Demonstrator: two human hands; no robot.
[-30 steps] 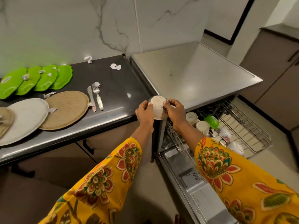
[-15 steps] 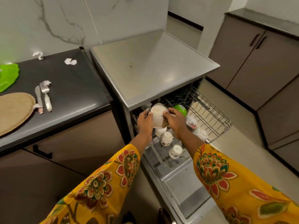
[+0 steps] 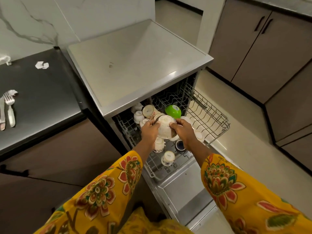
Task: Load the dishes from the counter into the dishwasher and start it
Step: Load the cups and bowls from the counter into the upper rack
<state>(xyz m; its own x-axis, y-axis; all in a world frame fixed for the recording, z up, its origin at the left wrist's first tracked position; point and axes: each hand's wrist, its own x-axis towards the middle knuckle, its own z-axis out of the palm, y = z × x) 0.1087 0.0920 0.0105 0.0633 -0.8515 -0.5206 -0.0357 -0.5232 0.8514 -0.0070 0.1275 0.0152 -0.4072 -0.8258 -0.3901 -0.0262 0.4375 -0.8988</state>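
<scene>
A white bowl [image 3: 165, 127] is held upside down over the pulled-out upper rack [image 3: 209, 115] of the open dishwasher. My left hand [image 3: 149, 132] grips its left rim and my right hand [image 3: 183, 132] grips its right rim. Beneath and around it in the rack stand several overturned white cups [image 3: 168, 157], a patterned bowl [image 3: 148, 111] and a green bowl [image 3: 173, 111]. The dishwasher door [image 3: 182, 190] lies open below the rack.
The steel dishwasher top [image 3: 135, 61] is right behind the rack. On the black counter [image 3: 42, 98] to the left lie a fork [image 3: 9, 107], a knife [image 3: 2, 114] and crumpled paper bits [image 3: 41, 65]. Brown cabinets [image 3: 270, 48] line the right side.
Both hands carried the bowl from the counter edge to the right and down over the rack. My view turned right, so the plates on the counter have left the frame.
</scene>
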